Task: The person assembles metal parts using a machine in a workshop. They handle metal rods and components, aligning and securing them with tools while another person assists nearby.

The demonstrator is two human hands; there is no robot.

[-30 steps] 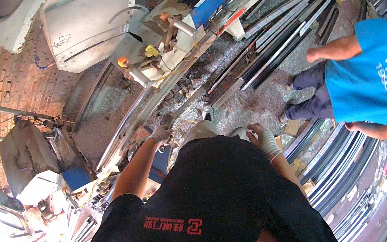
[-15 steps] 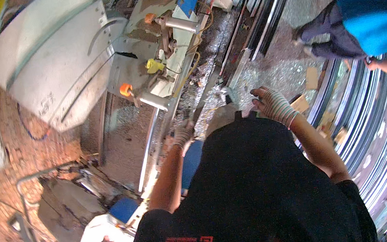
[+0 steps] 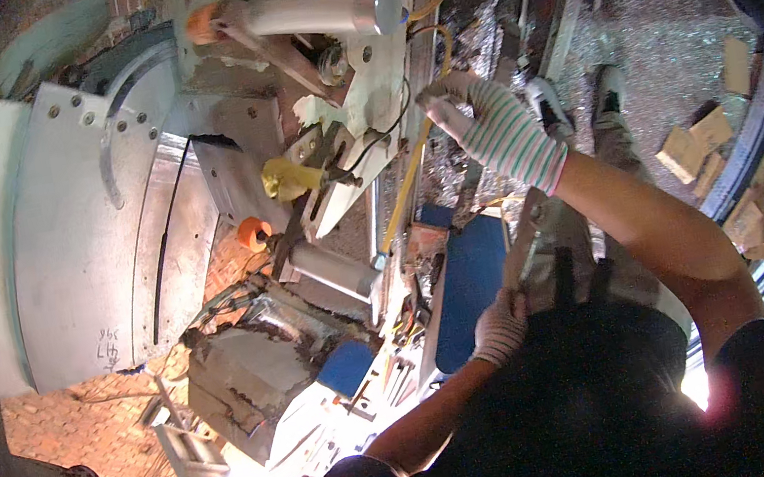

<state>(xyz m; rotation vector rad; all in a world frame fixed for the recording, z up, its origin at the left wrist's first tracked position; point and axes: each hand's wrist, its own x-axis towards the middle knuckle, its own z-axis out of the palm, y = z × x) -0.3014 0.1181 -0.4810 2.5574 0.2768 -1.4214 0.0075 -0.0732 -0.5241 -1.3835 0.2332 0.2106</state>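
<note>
My right hand (image 3: pixel 510 133), in a white glove with green stripes, is raised over the walkway beside the machine. Its fingers are loosely bent and apart, with nothing visible between them. Lower, in front of my body, my left hand (image 3: pixel 501 327) wears a similar glove and is closed around the lower end of a flat grey bar (image 3: pixel 525 231). The bar's exact kind is unclear. Just left of that hand is a blue panel (image 3: pixel 471 284) on the machine's side. A yellow-headed knob or switch (image 3: pixel 291 178) and a silver cylinder (image 3: pixel 321 13) are fixed to the machine left of my right hand.
A large rounded metal guard (image 3: pixel 80 226) fills the left side. A second silver cylinder (image 3: pixel 332 271) has an orange end. A yellow cable (image 3: pixel 410 196) runs along the machine's edge. Wooden blocks (image 3: pixel 697 144) and long dark profiles (image 3: pixel 761 138) lie at the right.
My view has swung toward the machine, which now looks larger and nearer. My right hand has come up toward it. The bar in my left hand now shows; the person in blue is out of view.
</note>
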